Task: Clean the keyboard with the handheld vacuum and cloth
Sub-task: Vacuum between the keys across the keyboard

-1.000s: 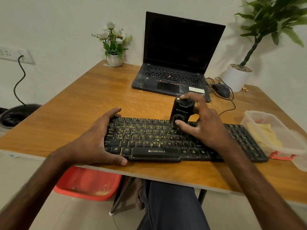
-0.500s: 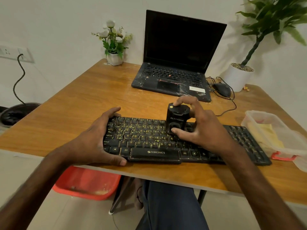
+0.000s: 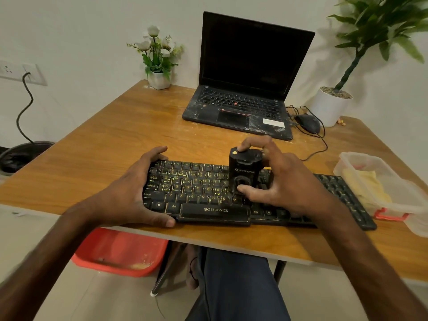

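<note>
My left hand (image 3: 129,195) clamps the keyboard's (image 3: 203,198) left end; my right hand (image 3: 287,181) grips the vacuum (image 3: 244,170), upright on its middle keys. Cloth (image 3: 362,183) lies in a box (image 3: 347,157) just right of the keyboard.

Home desk setup: wooden table (image 3: 97,144) against plain wall; open laptop (image 3: 243,89) and mouse (image 3: 309,123) beyond the hands, potted plants (image 3: 157,59) further back.
</note>
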Available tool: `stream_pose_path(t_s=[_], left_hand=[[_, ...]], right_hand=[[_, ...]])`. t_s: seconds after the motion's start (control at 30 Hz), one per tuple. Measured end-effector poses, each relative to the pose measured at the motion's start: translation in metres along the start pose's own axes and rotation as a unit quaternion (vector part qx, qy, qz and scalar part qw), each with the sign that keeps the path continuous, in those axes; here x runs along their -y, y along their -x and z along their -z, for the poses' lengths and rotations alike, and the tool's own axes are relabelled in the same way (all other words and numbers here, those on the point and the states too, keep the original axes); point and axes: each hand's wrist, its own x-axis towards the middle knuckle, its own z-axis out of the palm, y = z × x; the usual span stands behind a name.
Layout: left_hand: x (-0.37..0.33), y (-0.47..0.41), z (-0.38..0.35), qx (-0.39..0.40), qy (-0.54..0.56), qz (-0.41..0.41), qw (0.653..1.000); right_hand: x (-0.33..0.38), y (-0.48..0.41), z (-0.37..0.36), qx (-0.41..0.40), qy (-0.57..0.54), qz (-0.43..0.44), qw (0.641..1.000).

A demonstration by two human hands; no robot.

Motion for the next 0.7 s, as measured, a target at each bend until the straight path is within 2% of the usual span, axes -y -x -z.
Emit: stream_pose_path(t_s=[0.07,0.13,0.33,0.4,0.57,0.7], left_hand=[[-0.001,0.000,0.000,0.001,0.004,0.000,1.000],[-0.001,0.001,0.000,0.002,0.004,0.002,1.000],[0.000,0.001,-0.001,0.000,0.000,-0.005,1.000],[0.000,0.001,0.000,0.003,-0.002,-0.003,1.000],[-0.002,0.001,0.000,-0.003,-0.003,-0.003,1.000],[-0.003,0.001,-0.001,-0.002,-0.008,-0.006,1.000]], right_hand=[[-0.003,-0.007,-0.003,-0.015,0.085,0.009,0.996],[-0.002,-0.013,-0.008,-0.024,0.125,0.008,0.992],[0.004,-0.002,0.001,0.019,0.037,-0.004,0.999],[0.005,-0.006,0.003,0.019,0.039,-0.012,0.999],[-0.002,-0.015,-0.010,-0.039,0.056,-0.033,0.997],[0.000,-0.005,-0.002,-0.001,0.030,-0.029,0.999]])
